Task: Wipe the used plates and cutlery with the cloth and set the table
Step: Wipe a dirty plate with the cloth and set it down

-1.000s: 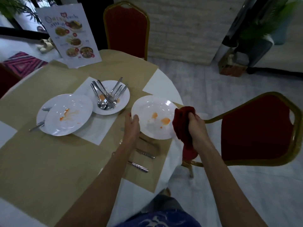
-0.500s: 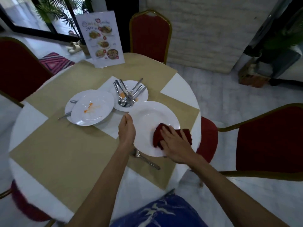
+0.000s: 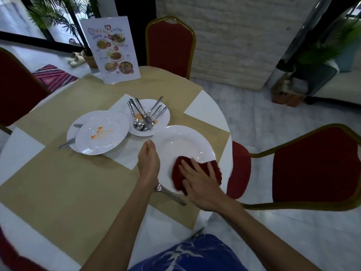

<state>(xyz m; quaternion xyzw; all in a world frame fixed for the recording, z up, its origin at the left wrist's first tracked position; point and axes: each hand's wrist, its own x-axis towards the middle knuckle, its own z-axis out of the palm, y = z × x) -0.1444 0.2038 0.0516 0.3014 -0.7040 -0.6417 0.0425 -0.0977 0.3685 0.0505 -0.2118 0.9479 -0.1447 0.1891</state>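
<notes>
Pressing down on the red cloth (image 3: 197,171), the right hand (image 3: 201,186) is lying flat with its fingers straight and spread, closing round nothing, so the palm is driving the fabric over the glaze rather than bunching it. The cloth is sitting on the near right part of the white plate (image 3: 181,143), spilling slightly over its rim, and the plate is resting on the round table (image 3: 23,145) close to its right edge, just in front of the person. The left hand (image 3: 149,163) is clamping the plate's left rim with curled fingers, seemingly to stop the dish sliding or turning under the wiping pressure. Its forearm is reaching in from below, while the right forearm is angling in from the lower right. A cutlery handle (image 3: 172,196) is poking out from beneath the plate's near edge. Farther left, a stained plate (image 3: 101,132) is lying on another with cutlery between them. Beside it a small plate (image 3: 166,118) is holding spoons and forks (image 3: 145,118), probably gathered there for wiping. A menu stand (image 3: 112,49) is standing at the far edge.
</notes>
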